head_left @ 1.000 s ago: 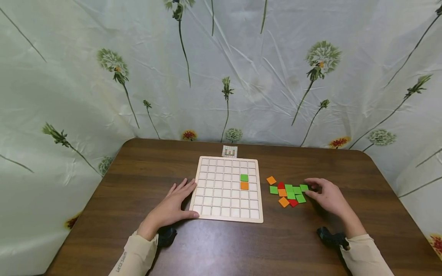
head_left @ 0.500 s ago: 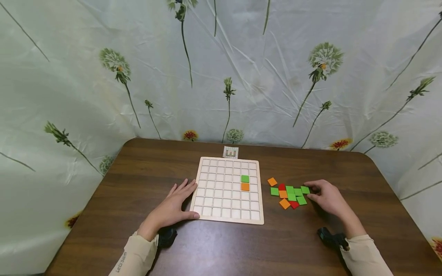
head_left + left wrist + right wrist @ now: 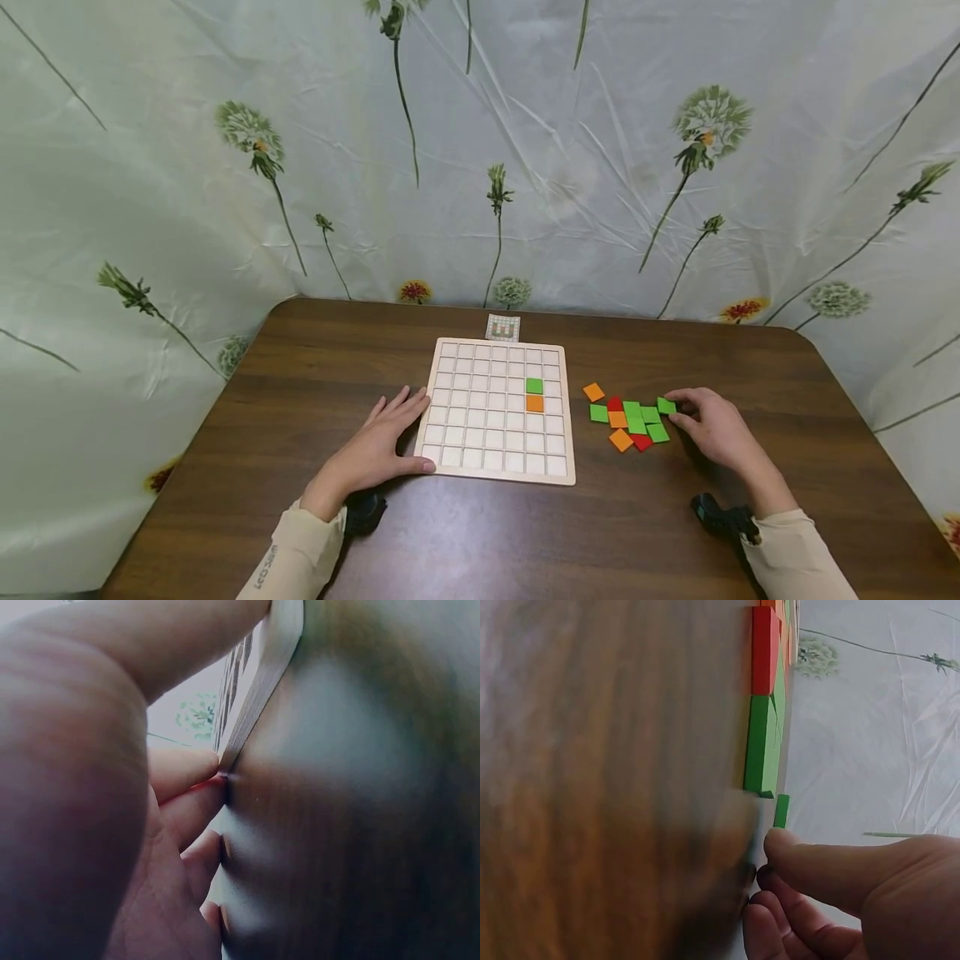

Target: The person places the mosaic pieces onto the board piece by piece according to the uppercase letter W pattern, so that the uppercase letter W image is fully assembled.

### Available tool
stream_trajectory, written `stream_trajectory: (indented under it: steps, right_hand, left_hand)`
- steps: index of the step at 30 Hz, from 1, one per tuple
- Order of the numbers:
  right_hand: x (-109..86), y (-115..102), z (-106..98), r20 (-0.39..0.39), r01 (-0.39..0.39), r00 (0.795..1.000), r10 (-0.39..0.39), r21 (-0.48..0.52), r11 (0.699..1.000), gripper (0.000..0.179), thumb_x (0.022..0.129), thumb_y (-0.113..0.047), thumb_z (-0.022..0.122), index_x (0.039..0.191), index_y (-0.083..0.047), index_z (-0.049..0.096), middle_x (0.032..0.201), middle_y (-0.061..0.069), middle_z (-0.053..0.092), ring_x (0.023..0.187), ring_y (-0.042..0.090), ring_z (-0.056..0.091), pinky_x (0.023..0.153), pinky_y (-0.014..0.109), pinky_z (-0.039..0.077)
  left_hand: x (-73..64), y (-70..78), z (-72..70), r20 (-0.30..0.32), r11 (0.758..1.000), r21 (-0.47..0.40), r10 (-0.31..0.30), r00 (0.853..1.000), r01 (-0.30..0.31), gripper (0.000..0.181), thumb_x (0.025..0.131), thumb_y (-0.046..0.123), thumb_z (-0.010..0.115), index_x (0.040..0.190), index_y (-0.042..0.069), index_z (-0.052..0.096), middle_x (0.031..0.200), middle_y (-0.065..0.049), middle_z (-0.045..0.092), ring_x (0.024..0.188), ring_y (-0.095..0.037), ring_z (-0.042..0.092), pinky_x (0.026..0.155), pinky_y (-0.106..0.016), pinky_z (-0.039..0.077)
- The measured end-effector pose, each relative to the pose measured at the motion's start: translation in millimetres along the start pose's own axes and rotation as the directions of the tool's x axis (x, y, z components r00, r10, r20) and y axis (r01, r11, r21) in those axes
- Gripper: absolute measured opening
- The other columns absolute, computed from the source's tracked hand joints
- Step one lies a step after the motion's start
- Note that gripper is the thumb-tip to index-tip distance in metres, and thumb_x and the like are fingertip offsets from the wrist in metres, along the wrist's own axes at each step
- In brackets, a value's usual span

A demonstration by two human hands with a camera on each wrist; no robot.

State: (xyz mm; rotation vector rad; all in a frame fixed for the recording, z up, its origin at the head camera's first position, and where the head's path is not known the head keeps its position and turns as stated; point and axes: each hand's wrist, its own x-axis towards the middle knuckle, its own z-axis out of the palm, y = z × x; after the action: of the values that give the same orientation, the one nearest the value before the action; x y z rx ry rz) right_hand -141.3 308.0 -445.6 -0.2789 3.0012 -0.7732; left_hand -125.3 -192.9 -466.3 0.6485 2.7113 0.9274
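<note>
A white gridded board (image 3: 474,417) with a pale wooden rim lies on the table. A green tile (image 3: 534,386) sits in it directly above an orange tile (image 3: 535,403), towards the right side. My left hand (image 3: 367,450) rests with fairly straight fingers at the board's left edge, thumb at the near left corner. In the right wrist view, a green tile (image 3: 781,811) is pinched between thumb and finger, raised off the table. My right hand (image 3: 716,429) holds it at the right end of a loose group of green, orange and red tiles (image 3: 636,425).
A small printed grid card (image 3: 502,327) lies behind the board's far edge. The brown wooden table (image 3: 480,550) ends at the back against a hanging flower-patterned sheet (image 3: 570,208). Black wrist cameras sit under both wrists.
My right hand has taken hold of the rightmost green tile and lifted it slightly. The left hand has stayed at the board. The head view has shifted a little.
</note>
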Motion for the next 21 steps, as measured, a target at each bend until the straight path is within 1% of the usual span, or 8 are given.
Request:
stream_trajectory:
  steps: [3, 6, 10, 12, 17, 21]
  right_hand:
    - [0.3, -1, 0, -0.013, -0.003, 1.000, 0.003, -0.003, 1.000, 0.029, 0.092, -0.003, 0.069, 0.119, 0.008, 0.066, 0.108, 0.025, 0.063, 0.087, 0.034, 0.064, 0.074, 0.053, 0.053]
    - [1.2, -4, 0, -0.026, -0.001, 1.000, 0.001, -0.003, 1.000, 0.029, 0.092, -0.003, 0.070, 0.119, 0.007, 0.066, 0.109, 0.026, 0.063, 0.088, 0.034, 0.063, 0.075, 0.055, 0.052]
    - [1.6, -13, 0, -0.041, -0.006, 0.999, 0.006, 0.003, 1.000, 0.030, 0.093, -0.005, 0.070, 0.120, 0.006, 0.066, 0.115, 0.029, 0.062, 0.096, 0.039, 0.061, 0.082, 0.060, 0.049]
    - [2.0, -18, 1, -0.043, -0.004, 0.999, 0.004, 0.008, 1.000, 0.031, 0.093, -0.006, 0.070, 0.121, 0.006, 0.067, 0.116, 0.029, 0.061, 0.097, 0.040, 0.060, 0.083, 0.060, 0.049]
    - [4.1, -31, 6, -0.061, 0.023, 0.998, -0.022, 0.014, 1.000, 0.031, 0.092, -0.005, 0.072, 0.121, 0.004, 0.068, 0.114, 0.025, 0.063, 0.091, 0.033, 0.061, 0.080, 0.054, 0.053]
    - [5.6, -41, 10, -0.074, 0.044, 0.996, -0.042, 0.024, 0.999, 0.031, 0.091, -0.005, 0.072, 0.121, 0.002, 0.068, 0.112, 0.021, 0.064, 0.089, 0.029, 0.062, 0.079, 0.051, 0.055]
  left_hand:
    - [-0.1, 0.3, -0.2, 0.001, 1.000, -0.002, 0.000, 1.000, 0.000, 0.102, 0.081, 0.051, 0.080, 0.158, 0.007, 0.030, 0.165, -0.006, 0.024, 0.154, -0.030, 0.009, 0.122, -0.056, 0.001]
    - [-0.2, 0.4, -0.1, 0.003, 1.000, -0.002, -0.005, 1.000, 0.005, 0.101, 0.081, 0.051, 0.080, 0.158, 0.007, 0.030, 0.165, -0.006, 0.024, 0.154, -0.030, 0.009, 0.122, -0.056, 0.001]
    - [1.1, 0.4, 0.4, 0.009, 1.000, 0.007, -0.011, 1.000, 0.011, 0.102, 0.081, 0.052, 0.079, 0.159, 0.008, 0.030, 0.166, -0.005, 0.023, 0.154, -0.029, 0.009, 0.122, -0.056, 0.000]
    - [1.2, 0.3, 0.6, 0.011, 1.000, 0.007, -0.014, 1.000, 0.014, 0.102, 0.081, 0.052, 0.080, 0.159, 0.008, 0.029, 0.166, -0.005, 0.023, 0.154, -0.029, 0.008, 0.122, -0.056, 0.000]
    - [1.3, 0.8, 0.2, 0.007, 1.000, 0.003, -0.011, 1.000, 0.011, 0.102, 0.082, 0.051, 0.080, 0.159, 0.007, 0.030, 0.165, -0.006, 0.023, 0.154, -0.029, 0.009, 0.122, -0.056, 0.000]
    - [1.2, 1.3, -0.1, 0.009, 1.000, 0.004, -0.011, 1.000, 0.011, 0.102, 0.082, 0.051, 0.080, 0.159, 0.007, 0.030, 0.165, -0.006, 0.023, 0.154, -0.030, 0.009, 0.122, -0.056, 0.000]
